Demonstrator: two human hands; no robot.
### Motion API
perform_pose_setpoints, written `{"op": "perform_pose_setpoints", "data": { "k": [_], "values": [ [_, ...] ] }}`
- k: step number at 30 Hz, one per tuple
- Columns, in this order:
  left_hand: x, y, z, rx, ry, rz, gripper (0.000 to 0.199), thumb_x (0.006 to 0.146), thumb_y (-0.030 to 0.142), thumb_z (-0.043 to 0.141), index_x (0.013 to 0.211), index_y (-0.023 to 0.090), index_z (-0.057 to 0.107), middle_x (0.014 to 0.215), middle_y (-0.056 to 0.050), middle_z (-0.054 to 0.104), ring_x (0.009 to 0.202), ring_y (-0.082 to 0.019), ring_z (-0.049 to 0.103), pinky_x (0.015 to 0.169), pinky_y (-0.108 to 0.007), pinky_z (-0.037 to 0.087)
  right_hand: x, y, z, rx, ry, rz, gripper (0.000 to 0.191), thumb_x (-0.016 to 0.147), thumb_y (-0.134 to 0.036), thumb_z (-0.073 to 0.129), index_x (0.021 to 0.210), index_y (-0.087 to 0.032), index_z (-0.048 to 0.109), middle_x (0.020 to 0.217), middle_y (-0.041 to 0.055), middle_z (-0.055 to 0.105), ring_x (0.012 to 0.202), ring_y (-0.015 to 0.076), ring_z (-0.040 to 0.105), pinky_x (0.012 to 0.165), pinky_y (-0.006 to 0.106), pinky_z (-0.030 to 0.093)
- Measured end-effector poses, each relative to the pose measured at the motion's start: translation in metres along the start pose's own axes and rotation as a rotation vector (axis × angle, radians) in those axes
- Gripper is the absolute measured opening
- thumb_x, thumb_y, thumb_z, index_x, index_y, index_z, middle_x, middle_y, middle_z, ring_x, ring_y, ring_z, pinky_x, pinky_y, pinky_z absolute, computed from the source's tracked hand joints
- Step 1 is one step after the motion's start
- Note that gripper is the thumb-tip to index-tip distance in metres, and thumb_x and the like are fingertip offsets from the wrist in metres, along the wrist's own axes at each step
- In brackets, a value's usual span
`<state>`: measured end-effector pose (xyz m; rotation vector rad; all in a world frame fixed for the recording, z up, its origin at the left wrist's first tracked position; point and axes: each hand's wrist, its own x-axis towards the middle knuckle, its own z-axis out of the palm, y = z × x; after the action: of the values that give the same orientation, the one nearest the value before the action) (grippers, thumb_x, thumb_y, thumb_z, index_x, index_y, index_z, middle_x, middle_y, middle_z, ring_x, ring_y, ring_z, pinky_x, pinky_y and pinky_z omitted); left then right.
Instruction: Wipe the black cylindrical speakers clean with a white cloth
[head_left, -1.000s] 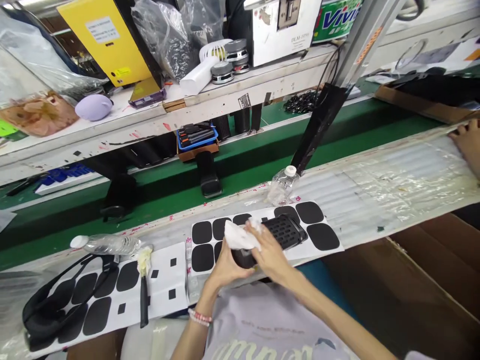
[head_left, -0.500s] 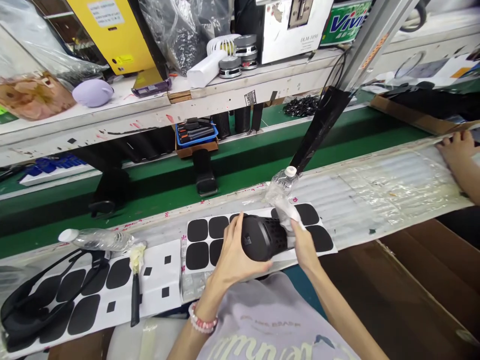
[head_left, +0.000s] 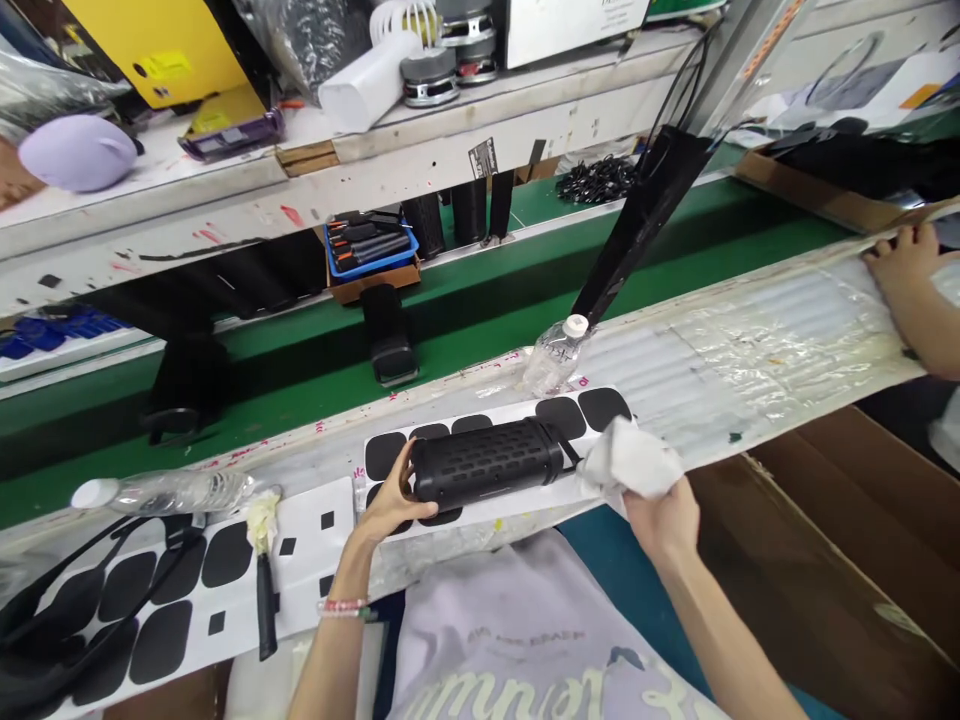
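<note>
A black cylindrical speaker (head_left: 487, 465) with rows of slots lies sideways above a white sheet of black rounded-square pads (head_left: 604, 408). My left hand (head_left: 394, 500) grips its left end, thumb below and fingers behind. In my right hand (head_left: 664, 525) is a crumpled white cloth (head_left: 631, 460), close to the strap loop at the speaker's right end. The fingers of that hand are partly hidden by the cloth. Behind the sheet stands a clear plastic bottle (head_left: 555, 355) with a white cap.
Left of me, a brush (head_left: 265, 590) with a black handle and a second clear bottle (head_left: 180, 492) lie by another pad sheet (head_left: 300, 590). A green conveyor belt (head_left: 465, 345) runs behind, carrying another speaker (head_left: 387, 335). At far right is another person's hand (head_left: 907, 265).
The speaker has turned from end-facing to lying lengthwise, its slotted side showing. My left hand has moved left with it. My right hand has drawn the cloth right, away from the bottle.
</note>
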<state>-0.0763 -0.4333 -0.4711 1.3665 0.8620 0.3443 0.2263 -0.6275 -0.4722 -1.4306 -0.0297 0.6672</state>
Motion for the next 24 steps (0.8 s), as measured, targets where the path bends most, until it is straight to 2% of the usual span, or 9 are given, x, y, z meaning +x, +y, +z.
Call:
{"op": "perform_pose_setpoints", "data": {
  "k": [3, 5, 9, 11, 13, 17, 20, 22, 24],
  "values": [
    [0.001, -0.017, -0.014, 0.005, -0.048, 0.003, 0.121, 0.057, 0.048, 0.083, 0.152, 0.028, 0.011, 0.153, -0.015, 0.034, 0.137, -0.033, 0.04, 0.106, -0.05, 0.042, 0.016, 0.003, -0.007, 0.151, -0.012, 0.146, 0.049, 0.076, -0.059, 0.052, 0.104, -0.021, 0.063, 0.107, 0.0135, 0.067, 0.11, 0.0311, 0.06, 0.092, 0.049, 0.049],
    [-0.001, -0.022, -0.016, 0.08, -0.083, 0.003, 0.127, 0.057, 0.046, 0.083, 0.152, 0.025, 0.001, 0.154, -0.016, 0.033, 0.139, -0.032, 0.037, 0.112, -0.047, 0.034, 0.015, 0.012, -0.003, 0.079, -0.077, 0.185, 0.056, 0.079, -0.063, 0.048, 0.111, -0.019, 0.06, 0.108, 0.0146, 0.067, 0.11, 0.0323, 0.061, 0.093, 0.051, 0.048],
    [-0.006, -0.022, -0.006, 0.335, -0.08, -0.02, 0.133, 0.059, 0.039, 0.083, 0.151, 0.024, -0.013, 0.156, -0.018, 0.023, 0.141, -0.033, 0.033, 0.115, -0.048, 0.027, 0.005, 0.036, 0.029, -0.318, -0.174, -0.08, 0.065, 0.087, -0.067, 0.034, 0.122, -0.017, 0.056, 0.121, 0.0159, 0.063, 0.128, 0.0328, 0.047, 0.109, 0.053, 0.033],
    [-0.007, -0.019, 0.005, 0.491, 0.028, 0.038, 0.127, 0.059, 0.037, 0.081, 0.151, 0.023, -0.006, 0.155, -0.019, 0.021, 0.141, -0.036, 0.031, 0.114, -0.05, 0.029, 0.001, 0.047, 0.049, -0.413, -0.245, -0.172, 0.06, 0.084, -0.064, 0.048, 0.12, -0.018, 0.06, 0.13, 0.0135, 0.059, 0.137, 0.0322, 0.036, 0.116, 0.048, 0.022],
    [-0.006, -0.017, 0.013, 0.604, 0.128, 0.107, 0.111, 0.06, 0.034, 0.08, 0.149, 0.021, 0.014, 0.152, -0.017, 0.026, 0.14, -0.036, 0.032, 0.115, -0.051, 0.029, -0.005, 0.058, 0.062, -0.452, -0.319, -0.225, 0.054, 0.079, -0.057, 0.059, 0.118, -0.02, 0.063, 0.139, 0.0101, 0.052, 0.142, 0.0308, 0.026, 0.119, 0.042, 0.014],
    [-0.002, -0.015, 0.016, 0.698, 0.156, 0.159, 0.09, 0.06, 0.034, 0.079, 0.137, 0.021, 0.034, 0.141, -0.014, 0.039, 0.133, -0.034, 0.042, 0.112, -0.051, 0.033, -0.026, 0.082, 0.041, -0.521, -0.326, -0.224, 0.058, 0.075, -0.054, 0.059, 0.123, -0.021, 0.06, 0.148, 0.0086, 0.042, 0.144, 0.0306, 0.021, 0.119, 0.044, 0.015],
    [0.003, -0.014, 0.011, 0.72, 0.145, 0.159, 0.09, 0.061, 0.036, 0.079, 0.136, 0.021, 0.033, 0.139, -0.014, 0.042, 0.131, -0.033, 0.045, 0.11, -0.051, 0.036, -0.045, 0.093, 0.003, -0.563, -0.225, -0.12, 0.047, 0.07, -0.056, 0.059, 0.106, -0.026, 0.066, 0.13, 0.0101, 0.058, 0.132, 0.0355, 0.042, 0.111, 0.053, 0.031],
    [0.005, -0.013, 0.007, 0.716, 0.13, 0.143, 0.089, 0.061, 0.038, 0.079, 0.136, 0.021, 0.033, 0.139, -0.014, 0.042, 0.13, -0.033, 0.045, 0.109, -0.05, 0.036, -0.049, 0.09, -0.015, -0.576, -0.143, -0.05, 0.033, 0.07, -0.052, 0.057, 0.087, -0.026, 0.067, 0.1, 0.0098, 0.068, 0.109, 0.0369, 0.059, 0.097, 0.054, 0.044],
    [0.007, -0.012, 0.005, 0.709, 0.12, 0.116, 0.089, 0.062, 0.039, 0.078, 0.136, 0.02, 0.032, 0.138, -0.014, 0.042, 0.13, -0.032, 0.045, 0.109, -0.05, 0.036, -0.043, 0.08, -0.018, -0.564, -0.056, 0.013, 0.027, 0.073, -0.049, 0.052, 0.066, -0.024, 0.059, 0.066, 0.0062, 0.062, 0.079, 0.0329, 0.063, 0.077, 0.048, 0.05]
  ]
}}
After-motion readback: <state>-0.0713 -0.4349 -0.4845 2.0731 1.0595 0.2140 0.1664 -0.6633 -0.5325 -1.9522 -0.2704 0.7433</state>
